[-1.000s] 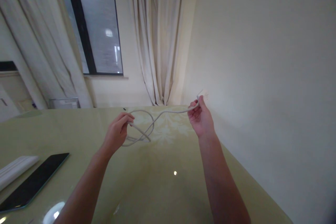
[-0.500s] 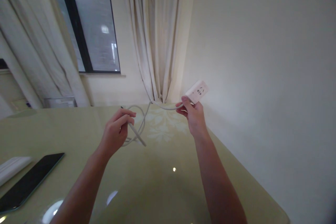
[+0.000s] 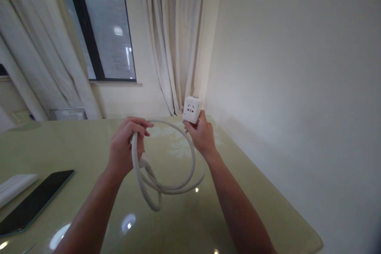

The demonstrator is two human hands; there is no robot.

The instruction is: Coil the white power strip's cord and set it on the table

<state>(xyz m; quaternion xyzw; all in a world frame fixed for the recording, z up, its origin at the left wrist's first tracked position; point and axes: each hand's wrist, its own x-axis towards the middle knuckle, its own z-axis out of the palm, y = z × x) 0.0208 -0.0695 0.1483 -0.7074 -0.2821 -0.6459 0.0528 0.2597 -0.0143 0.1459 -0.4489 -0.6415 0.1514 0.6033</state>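
Observation:
My right hand (image 3: 202,133) grips the lower end of a white power strip (image 3: 191,110), whose socket face is turned toward me. Its thick white cord (image 3: 192,158) hangs in loose loops between both hands. On the left, my left hand (image 3: 126,143) is closed around part of the cord near the top of the loops. Just below those fingers hangs a pale, thicker piece that looks like the plug (image 3: 145,160); the hand partly hides it.
Both hands are over a glossy greenish table (image 3: 238,190). A dark flat tablet-like device (image 3: 35,202) and a white object (image 3: 16,186) lie at the left. A wall (image 3: 291,87) borders the right side; curtains (image 3: 178,39) and a window (image 3: 104,24) stand behind.
My right hand has brought the power strip left and turned it more upright. The cord now forms wide hanging loops between the hands. My left hand has shifted slightly left.

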